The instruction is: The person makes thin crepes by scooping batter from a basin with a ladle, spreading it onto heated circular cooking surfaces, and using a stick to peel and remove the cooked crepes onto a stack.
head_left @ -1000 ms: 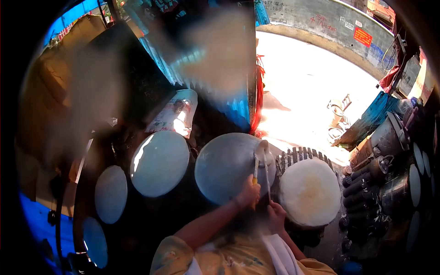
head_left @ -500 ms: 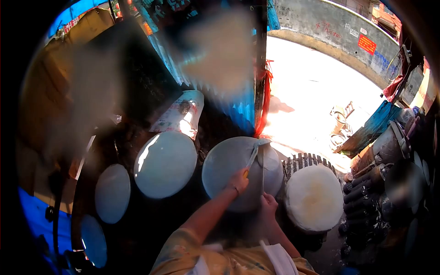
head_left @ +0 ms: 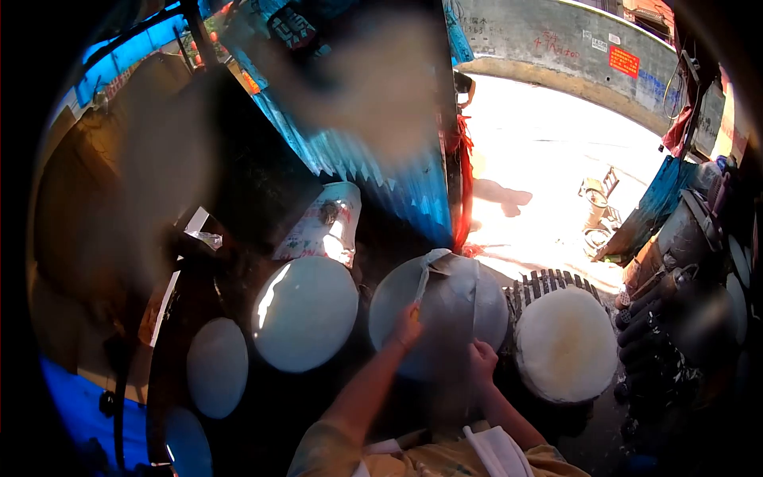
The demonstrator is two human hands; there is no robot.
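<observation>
My left hand (head_left: 408, 327) is closed on the yellow handle of a scraper-like tool (head_left: 424, 280). Its pale, wide end rests at or just above the far rim of a round grey pan (head_left: 389, 306) in front of me. Over the pan's right side, my right hand (head_left: 482, 362) grips a long thin stick (head_left: 476, 302), which points away from me. A blurred smudge over the middle hides part of the pan. Just right of it lies a thick round white stack (head_left: 566, 346), yellowish at its centre, on a slatted round base (head_left: 548, 280).
Left of the pan are a large pale disc (head_left: 306, 314), a smaller one (head_left: 217, 368) and a bluish one (head_left: 188, 445). A printed white sack (head_left: 322, 226) stands behind. Dark cylinders (head_left: 648, 342) are piled at right. Blue corrugated sheeting (head_left: 381, 187) hangs ahead.
The view has shifted, so everything appears lower and farther right. My left hand has swung the tool's end leftward along the pan's far rim. My right hand keeps about the same place over the pan.
</observation>
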